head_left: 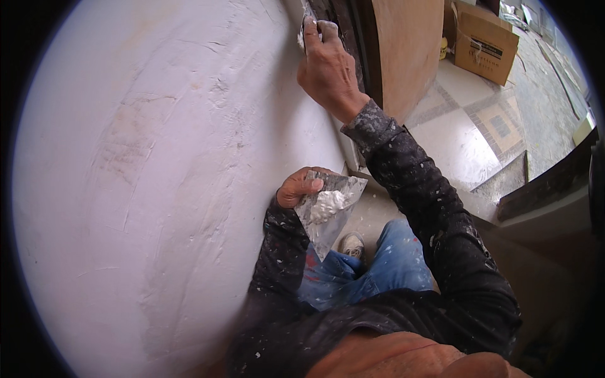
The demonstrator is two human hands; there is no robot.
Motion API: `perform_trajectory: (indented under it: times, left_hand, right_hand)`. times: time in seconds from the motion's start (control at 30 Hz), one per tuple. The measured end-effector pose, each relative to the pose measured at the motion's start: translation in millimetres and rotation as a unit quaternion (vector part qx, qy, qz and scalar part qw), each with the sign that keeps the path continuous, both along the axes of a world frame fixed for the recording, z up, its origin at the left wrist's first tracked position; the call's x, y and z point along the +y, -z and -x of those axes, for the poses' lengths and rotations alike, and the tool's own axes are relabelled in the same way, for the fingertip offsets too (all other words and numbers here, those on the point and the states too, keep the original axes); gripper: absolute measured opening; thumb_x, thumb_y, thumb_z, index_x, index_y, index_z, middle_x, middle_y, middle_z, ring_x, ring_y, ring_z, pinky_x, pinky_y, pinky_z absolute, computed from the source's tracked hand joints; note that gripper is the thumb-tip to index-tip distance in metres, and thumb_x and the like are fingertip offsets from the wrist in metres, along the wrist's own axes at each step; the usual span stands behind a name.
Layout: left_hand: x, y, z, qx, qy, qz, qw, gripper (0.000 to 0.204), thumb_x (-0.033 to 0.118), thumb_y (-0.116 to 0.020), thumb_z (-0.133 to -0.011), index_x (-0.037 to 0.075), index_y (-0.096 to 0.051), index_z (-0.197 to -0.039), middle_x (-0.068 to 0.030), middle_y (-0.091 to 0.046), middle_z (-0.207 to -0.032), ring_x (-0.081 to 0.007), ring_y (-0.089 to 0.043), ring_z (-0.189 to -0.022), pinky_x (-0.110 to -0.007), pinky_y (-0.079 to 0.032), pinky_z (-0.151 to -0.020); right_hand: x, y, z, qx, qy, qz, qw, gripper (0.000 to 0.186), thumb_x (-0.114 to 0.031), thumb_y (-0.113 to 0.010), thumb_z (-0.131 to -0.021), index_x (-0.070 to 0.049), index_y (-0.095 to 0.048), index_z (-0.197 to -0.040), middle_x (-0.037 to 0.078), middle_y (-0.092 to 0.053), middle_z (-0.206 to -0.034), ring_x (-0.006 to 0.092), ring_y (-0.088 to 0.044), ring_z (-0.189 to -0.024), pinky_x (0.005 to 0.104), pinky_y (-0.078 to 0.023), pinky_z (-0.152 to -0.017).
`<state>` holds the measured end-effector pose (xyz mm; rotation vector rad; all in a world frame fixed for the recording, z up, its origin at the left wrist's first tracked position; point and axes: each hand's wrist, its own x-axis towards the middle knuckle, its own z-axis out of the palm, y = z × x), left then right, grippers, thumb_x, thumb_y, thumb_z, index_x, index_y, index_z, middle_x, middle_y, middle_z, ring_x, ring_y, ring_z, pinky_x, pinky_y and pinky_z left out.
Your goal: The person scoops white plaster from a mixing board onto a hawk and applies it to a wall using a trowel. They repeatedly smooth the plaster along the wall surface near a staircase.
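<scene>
My left hand [299, 188] grips a flat, roughly triangular metal plate [322, 234] by its edge, thumb on top. On the plate sits a lump of white putty [331, 205]. Up by the dark door frame [346, 38], my right hand [331, 69] is closed around a putty knife [307, 12], with one finger stretched along it. White putty clings to this blade, which is held at the edge of the wall beside the frame; its tip is partly hidden by my fingers and the picture's edge. Both my sleeves are spotted with white.
A white plastered wall [189, 157] with rough and brownish patches fills the left side. Beyond the wooden door panel [406, 50], a cardboard box [485, 44] stands on the tiled floor [447, 135]. My shoe [351, 246] is close to the wall.
</scene>
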<state>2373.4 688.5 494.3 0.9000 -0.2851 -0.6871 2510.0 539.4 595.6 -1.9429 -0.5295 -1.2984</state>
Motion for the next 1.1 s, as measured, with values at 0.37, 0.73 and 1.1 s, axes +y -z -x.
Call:
perform_trajectory:
  times: [0.37,0.73,1.1]
  left_hand:
    - [-3,1,3,0.015,-0.066,-0.057,0.996,0.049,0.02,-0.066,-0.078,-0.015,-0.056,-0.111,-0.0215,-0.068,-0.099,-0.0249,-0.069,-0.084,-0.034,-0.055,-0.08]
    - [0,9,-7,0.003,0.009,0.016,1.0,0.053,0.02,-0.068,-0.085,-0.016,-0.051,-0.119,-0.0225,-0.066,-0.108,-0.0248,-0.068,-0.095,-0.034,-0.052,-0.089]
    - [-7,-4,3,-0.002,-0.057,-0.047,0.997,0.053,0.024,-0.067,-0.078,-0.015,-0.055,-0.112,-0.0207,-0.068,-0.097,-0.0237,-0.069,-0.082,-0.032,-0.056,-0.078]
  right_hand:
    - [-4,164,17,0.152,-0.028,0.034,0.987,0.063,0.001,-0.057,-0.076,0.006,-0.038,-0.136,0.03,-0.048,-0.121,0.0458,-0.056,-0.102,0.0431,-0.052,-0.08]
    - [-28,61,16,-0.004,-0.023,-0.013,1.0,0.058,0.003,-0.054,-0.074,0.006,-0.045,-0.131,0.029,-0.05,-0.115,0.0439,-0.06,-0.091,0.0447,-0.054,-0.072]
    - [-2,69,10,0.065,-0.022,-0.005,0.998,0.057,0.005,-0.054,-0.076,0.006,-0.043,-0.132,0.028,-0.051,-0.115,0.0429,-0.062,-0.079,0.046,-0.054,-0.064]
